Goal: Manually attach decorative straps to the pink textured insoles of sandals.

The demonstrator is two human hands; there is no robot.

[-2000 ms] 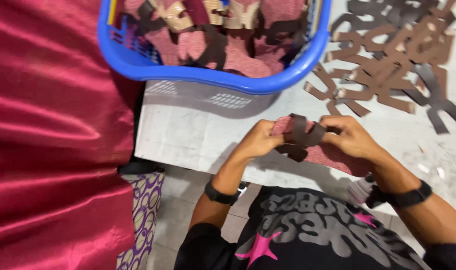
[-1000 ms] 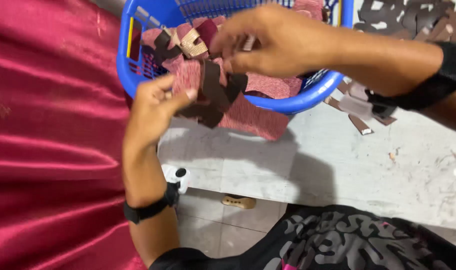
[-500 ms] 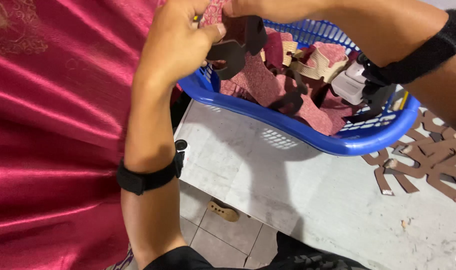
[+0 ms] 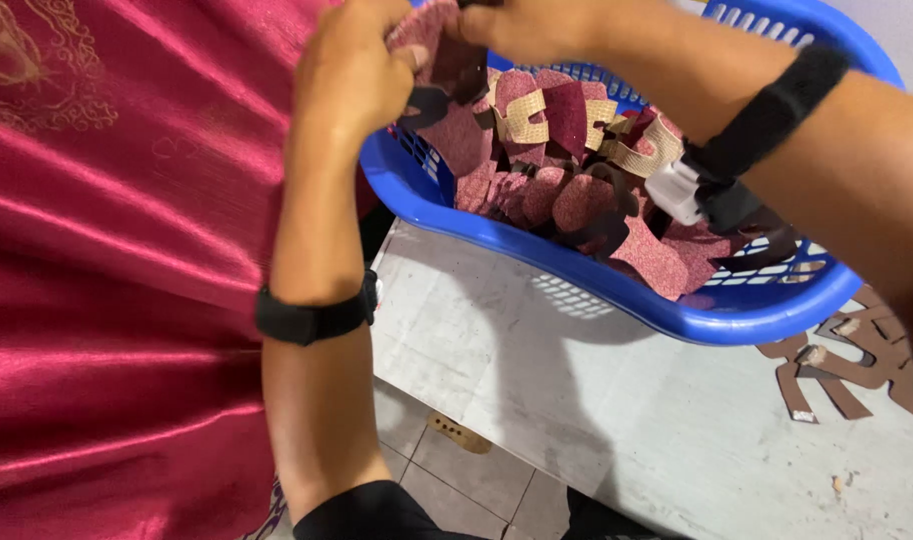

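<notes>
Draping down the whole left side, the red satin cloth (image 4: 107, 300) is the largest thing you see, with the grey worktable (image 4: 617, 420) stretching near and right of it and tiled floor (image 4: 457, 460) showing in the gap between. At the far end of the table sits the blue plastic basket (image 4: 537, 245), heaped with maroon and tan cut pieces (image 4: 567, 150). Above its far-left rim, your left hand (image 4: 362, 75) and right hand (image 4: 537, 25) both pinch one maroon cut piece (image 4: 437, 50) between thumb and fingers. It looks thin, light and floppy, possibly rough-faced, so a hold along its edges suits it. Dark brown cutouts (image 4: 847, 365) lie flat on the table at the right, just beside the basket.
</notes>
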